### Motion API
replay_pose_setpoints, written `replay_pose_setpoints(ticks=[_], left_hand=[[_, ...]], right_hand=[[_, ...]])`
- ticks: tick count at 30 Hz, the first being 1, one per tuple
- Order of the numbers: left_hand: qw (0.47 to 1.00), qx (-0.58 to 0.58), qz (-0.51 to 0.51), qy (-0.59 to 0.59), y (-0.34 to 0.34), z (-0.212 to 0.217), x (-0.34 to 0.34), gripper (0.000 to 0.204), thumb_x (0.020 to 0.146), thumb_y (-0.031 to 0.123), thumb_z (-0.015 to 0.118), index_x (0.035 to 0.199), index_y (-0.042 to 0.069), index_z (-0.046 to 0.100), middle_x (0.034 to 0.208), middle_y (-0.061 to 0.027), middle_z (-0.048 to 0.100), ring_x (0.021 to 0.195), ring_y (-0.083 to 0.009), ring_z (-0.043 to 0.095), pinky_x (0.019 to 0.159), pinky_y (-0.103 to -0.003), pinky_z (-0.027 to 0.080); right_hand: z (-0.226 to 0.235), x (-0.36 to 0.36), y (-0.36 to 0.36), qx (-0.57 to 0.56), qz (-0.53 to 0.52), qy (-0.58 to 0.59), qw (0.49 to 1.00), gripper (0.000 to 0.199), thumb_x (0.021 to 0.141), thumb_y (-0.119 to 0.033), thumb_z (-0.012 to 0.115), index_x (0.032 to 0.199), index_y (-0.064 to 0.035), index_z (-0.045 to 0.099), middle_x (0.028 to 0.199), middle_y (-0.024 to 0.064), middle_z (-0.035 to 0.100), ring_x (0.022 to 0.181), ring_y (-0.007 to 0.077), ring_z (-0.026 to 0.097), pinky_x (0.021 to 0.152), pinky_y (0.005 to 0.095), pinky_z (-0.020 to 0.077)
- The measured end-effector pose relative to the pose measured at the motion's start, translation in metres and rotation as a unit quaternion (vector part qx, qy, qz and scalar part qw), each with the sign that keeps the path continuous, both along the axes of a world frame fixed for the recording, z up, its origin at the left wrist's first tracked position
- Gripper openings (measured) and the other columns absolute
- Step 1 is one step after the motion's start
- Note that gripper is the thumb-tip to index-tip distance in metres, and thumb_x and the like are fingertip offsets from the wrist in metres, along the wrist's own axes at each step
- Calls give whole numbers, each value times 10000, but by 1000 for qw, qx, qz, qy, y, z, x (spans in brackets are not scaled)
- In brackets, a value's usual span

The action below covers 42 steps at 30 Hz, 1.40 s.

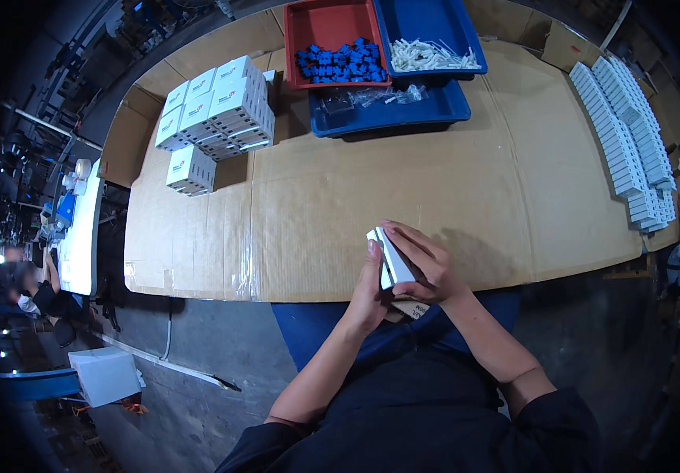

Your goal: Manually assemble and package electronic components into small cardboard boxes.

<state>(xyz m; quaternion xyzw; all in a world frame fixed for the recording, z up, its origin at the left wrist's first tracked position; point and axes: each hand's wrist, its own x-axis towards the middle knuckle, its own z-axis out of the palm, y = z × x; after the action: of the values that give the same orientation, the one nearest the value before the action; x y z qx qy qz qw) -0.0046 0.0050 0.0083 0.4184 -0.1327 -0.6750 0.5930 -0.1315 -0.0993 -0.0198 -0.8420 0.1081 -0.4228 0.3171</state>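
Observation:
Just over the near edge of the cardboard-covered table, a white plastic housing with a dark slot along its side (393, 266) is held between both hands. My left hand (367, 293) grips its left side, the thumb pressed along the edge. From the other side my right hand (430, 270) closes on it, fingers bent over the top and right face. Much of the piece's underside is hidden by the palms. A brown cardboard piece with print (412, 308) shows just below the hands, near my lap.
Stacked white blocks with printed tops (229, 96) stand at the far left. A red bin (328, 24) holds blue parts; a blue bin (427, 20) holds white sticks. A lower blue tray (391, 126) contains clear pieces. Rows of white housings (620, 134) line the right edge.

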Motion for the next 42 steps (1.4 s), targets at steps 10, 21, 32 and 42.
replay_pose_setpoints(ticks=[10,21,32,42], left_hand=[[962,-125,137,-200,-9,-30,3,682,1104,247,503,1666,79,157,1493,-132,457,1363,-272,505,1164,-418,404],[982,-15,147,-118,-10,-46,8,628,1139,503,337,1598,77,293,1426,-106,499,1291,-181,504,1048,-341,457],[957,61,236,-155,-14,-17,-12,569,1107,608,341,1081,84,560,680,45,490,517,-44,422,442,-217,317],[963,38,231,-134,-6,-45,6,534,1109,574,370,1215,81,549,781,17,549,618,-64,518,521,-230,417]], right_hand=[[4,7,9,277,-21,8,961,765,1087,-603,372,1501,23,521,1580,207,477,1469,343,458,1197,411,361],[-13,8,17,30,-35,83,995,517,971,-175,655,1430,49,575,1444,196,613,1260,341,651,1012,406,567],[-39,23,31,-55,-114,50,991,421,962,-41,605,1342,139,585,1323,248,680,1138,349,724,928,400,613],[-31,31,39,24,-79,51,995,431,991,-49,556,1385,128,555,1392,245,631,1246,373,657,1019,425,560]])
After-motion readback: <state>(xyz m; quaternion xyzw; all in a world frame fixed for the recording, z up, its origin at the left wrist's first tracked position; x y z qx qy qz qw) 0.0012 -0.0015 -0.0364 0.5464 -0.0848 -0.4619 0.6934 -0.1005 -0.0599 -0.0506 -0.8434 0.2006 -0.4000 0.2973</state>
